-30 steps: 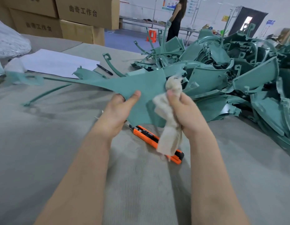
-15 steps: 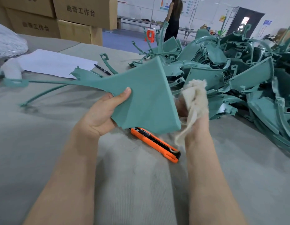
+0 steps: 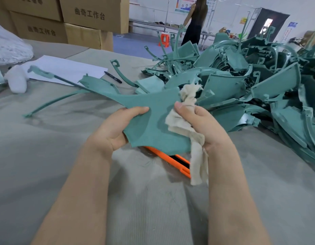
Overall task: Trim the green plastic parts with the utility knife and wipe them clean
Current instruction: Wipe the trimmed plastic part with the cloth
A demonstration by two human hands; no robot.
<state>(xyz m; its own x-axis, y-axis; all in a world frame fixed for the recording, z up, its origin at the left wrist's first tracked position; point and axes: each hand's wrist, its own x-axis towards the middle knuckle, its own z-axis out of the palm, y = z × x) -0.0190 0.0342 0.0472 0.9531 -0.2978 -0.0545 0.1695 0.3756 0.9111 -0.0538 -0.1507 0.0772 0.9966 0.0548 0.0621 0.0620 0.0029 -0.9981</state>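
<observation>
A flat green plastic part (image 3: 153, 121) with a long thin arm reaching left is held above the table. My left hand (image 3: 118, 128) grips its near left edge, thumb on top. My right hand (image 3: 201, 124) pinches a crumpled off-white rag (image 3: 186, 124) against the part's right side; the rag's tail hangs down past my wrist. The orange utility knife (image 3: 172, 161) lies on the table under the part, partly hidden by it and the rag.
A large heap of green plastic parts (image 3: 250, 89) fills the right side. A white paper sheet (image 3: 65, 69), a black pen (image 3: 112, 77) and a white lump (image 3: 17, 80) lie at the left. Cardboard boxes (image 3: 65, 20) stand behind. A person (image 3: 195, 22) stands far back.
The part was tipped up on edge half a second ago and now lies flatter. My right hand with the rag has come back over its top surface.
</observation>
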